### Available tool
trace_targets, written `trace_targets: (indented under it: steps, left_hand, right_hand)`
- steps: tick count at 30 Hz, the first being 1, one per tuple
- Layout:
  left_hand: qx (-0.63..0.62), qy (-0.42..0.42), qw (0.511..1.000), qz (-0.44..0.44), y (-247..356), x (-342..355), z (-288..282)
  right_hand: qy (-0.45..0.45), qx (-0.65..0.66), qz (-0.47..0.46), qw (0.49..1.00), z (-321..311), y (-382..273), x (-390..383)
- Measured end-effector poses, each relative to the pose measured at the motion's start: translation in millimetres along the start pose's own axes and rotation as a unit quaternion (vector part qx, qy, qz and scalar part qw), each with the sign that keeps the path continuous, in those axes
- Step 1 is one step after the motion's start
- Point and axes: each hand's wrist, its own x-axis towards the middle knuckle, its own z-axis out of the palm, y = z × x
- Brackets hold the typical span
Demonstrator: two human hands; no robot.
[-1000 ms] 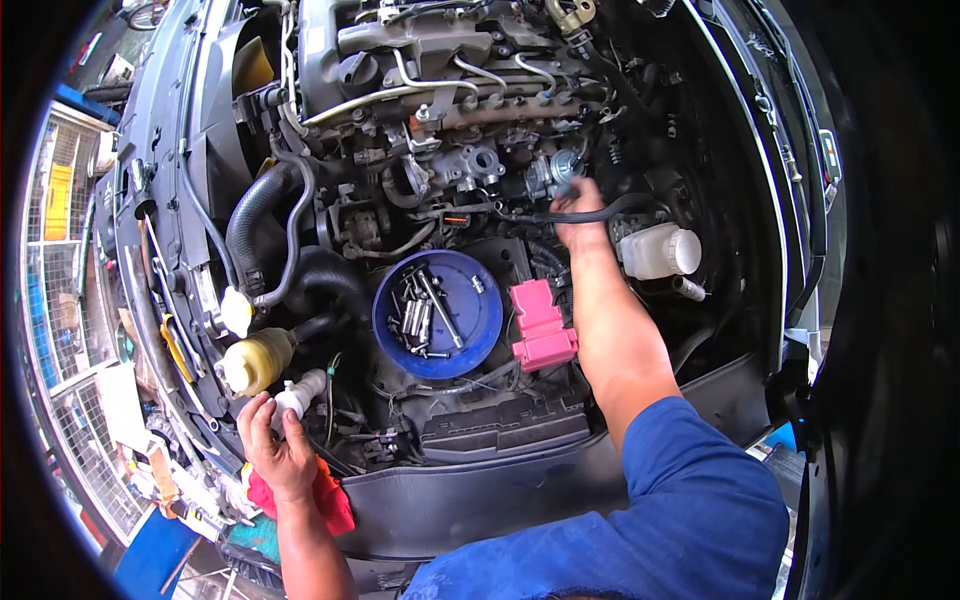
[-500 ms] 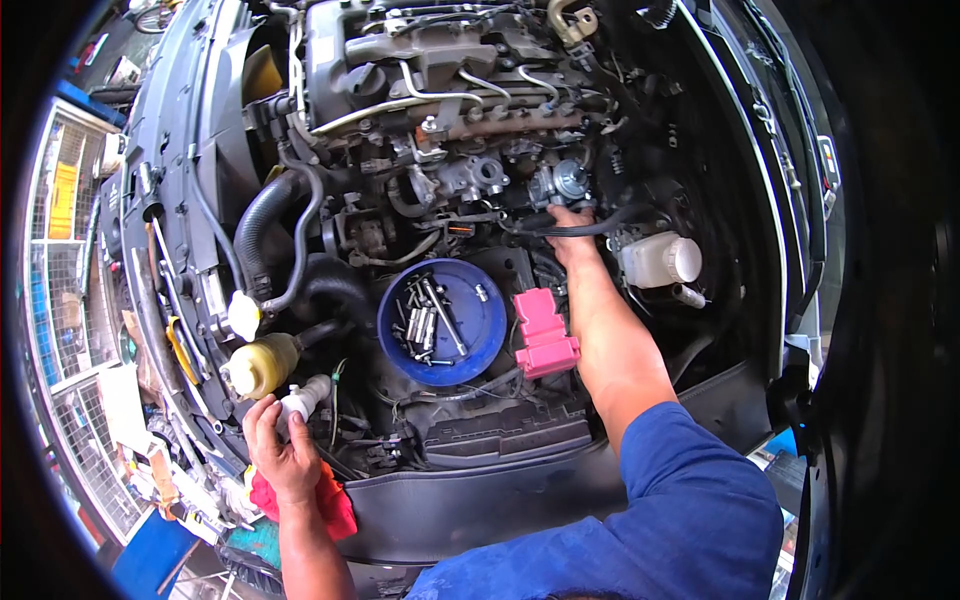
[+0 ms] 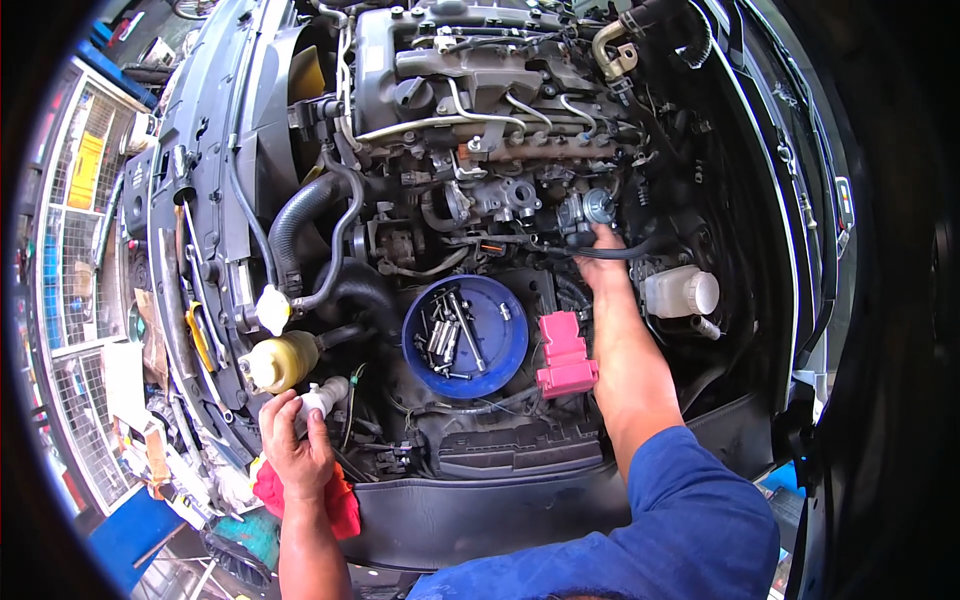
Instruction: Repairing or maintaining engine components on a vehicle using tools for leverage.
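My right hand [image 3: 603, 256] reaches deep into the engine bay. Its fingers are closed at the lower side of a grey metal valve with a round silvery cap [image 3: 599, 206]; the fingertips are partly hidden behind it. At the front left, my left hand [image 3: 298, 448] has its thumb and fingers around a white plastic neck [image 3: 322, 398], beside a yellowed plastic reservoir [image 3: 282, 362]. A red cloth [image 3: 338, 505] lies under that wrist. Between my arms stands a round blue tray [image 3: 505, 372] with bolts and small metal parts in it.
A pink box-shaped cover [image 3: 566, 352] sits between the tray and my right forearm. The engine [image 3: 470, 70], with metal fuel pipes, fills the far side. A white fluid reservoir [image 3: 680, 292] stands right of my right arm. Tools, including yellow-handled pliers [image 3: 200, 335], lie along the left edge.
The whole view has shifted, so everything appears a little further right and lower. Both hands keep their places on the valve and the white neck.
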Motion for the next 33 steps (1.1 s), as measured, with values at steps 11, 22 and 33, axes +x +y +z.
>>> trace_targets:
  steps: [11, 22, 33]
  left_hand:
    - [-0.013, 0.01, 1.0, -0.021, -6.1, -2.3, -8.1]
    - [0.182, 0.269, 0.934, -0.152, -105.0, 85.4, -51.7]
    - [0.185, -0.025, 0.946, -0.265, -198.8, 185.1, -65.3]
  right_hand:
    - [-0.014, -0.052, -0.056, 0.997, 0.7, 16.3, -5.8]
    - [-0.06, 0.04, -0.045, 0.996, -37.3, 13.7, 18.7]
    - [-0.042, 0.026, -0.085, 0.995, -25.6, 13.0, 3.1]
